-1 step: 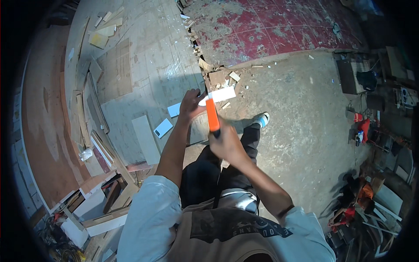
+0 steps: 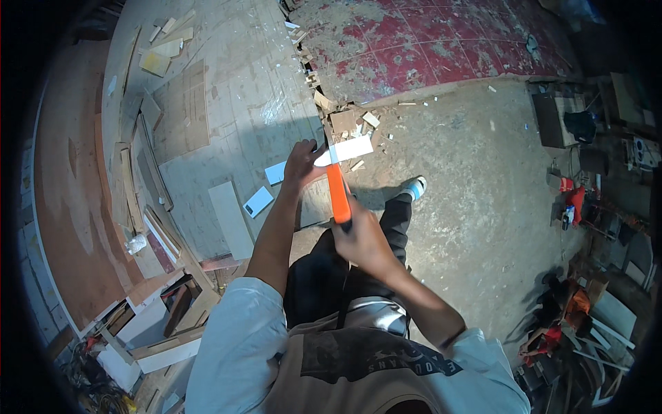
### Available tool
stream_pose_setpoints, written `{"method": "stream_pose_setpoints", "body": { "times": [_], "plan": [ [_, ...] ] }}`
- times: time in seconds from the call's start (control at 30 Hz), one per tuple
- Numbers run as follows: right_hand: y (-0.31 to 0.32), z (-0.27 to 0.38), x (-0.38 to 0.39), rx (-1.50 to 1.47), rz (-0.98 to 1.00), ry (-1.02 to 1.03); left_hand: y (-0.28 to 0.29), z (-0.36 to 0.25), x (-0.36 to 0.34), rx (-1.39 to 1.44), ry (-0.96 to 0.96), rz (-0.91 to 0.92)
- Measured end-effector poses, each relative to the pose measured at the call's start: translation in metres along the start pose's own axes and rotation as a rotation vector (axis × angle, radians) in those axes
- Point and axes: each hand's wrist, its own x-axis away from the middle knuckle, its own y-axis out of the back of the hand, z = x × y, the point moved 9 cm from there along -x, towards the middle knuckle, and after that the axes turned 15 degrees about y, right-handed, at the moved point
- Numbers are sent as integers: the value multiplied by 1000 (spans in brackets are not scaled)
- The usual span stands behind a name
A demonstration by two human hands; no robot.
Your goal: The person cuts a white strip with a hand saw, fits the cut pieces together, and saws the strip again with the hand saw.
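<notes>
A narrow white board [image 2: 353,149] lies across the right edge of the wooden work table [image 2: 241,90], its right end jutting over the floor. My left hand [image 2: 301,164] grips the board near that edge, pressing it to the tabletop. In my right hand [image 2: 365,238] is a hand saw [image 2: 338,194], orange with a dark handle and a thin blade. The blade crosses the board just right of my left hand. How deep the cut goes, I cannot tell.
A small white rectangular piece with a dark corner [image 2: 258,202] and a pale plank [image 2: 232,219] lie on the near tabletop. Wood offcuts [image 2: 343,123] gather beyond the board. My shoe [image 2: 416,188] is on the concrete floor, right. Scrap boards [image 2: 165,352] pile up at the lower left.
My right hand and the saw have drawn back a little toward me. My left hand and the board stay in place.
</notes>
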Motion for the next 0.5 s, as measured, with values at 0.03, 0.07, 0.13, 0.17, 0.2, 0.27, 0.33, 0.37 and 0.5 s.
{"method": "stream_pose_setpoints", "body": {
  "times": [0.03, 0.07, 0.13, 0.17, 0.2, 0.27, 0.33, 0.37, 0.5],
  "plan": [
    [4, 7, 19, -28, -2, -37, 1, -5, -1, 7, -1, 3],
    [9, 6, 25, -41, -26, -20, 4, -11, -7, 49, 36, 31],
    [11, -5, 11, -4, -32, -1, 4, -19, -11, 93, 69, 60],
    [9, -13, -2, 28, -29, 24, 5, -21, -13, 93, 61, 53],
    [4, -20, -21, 19, -43, 30, 6, -19, -13, 88, 57, 42],
    [6, -25, -18, 25, -22, -10, 2, -19, -12, 84, 18, 41],
    [7, -9, -5, -14, -38, 35, -1, -10, -6, 63, -6, 44],
    [4, 0, 8, -23, -29, 39, 1, -3, -3, 49, -9, 26],
    [23, 4, 10, -82, -116, 49, 3, -15, -7, 32, -47, -40]
  ]
}}
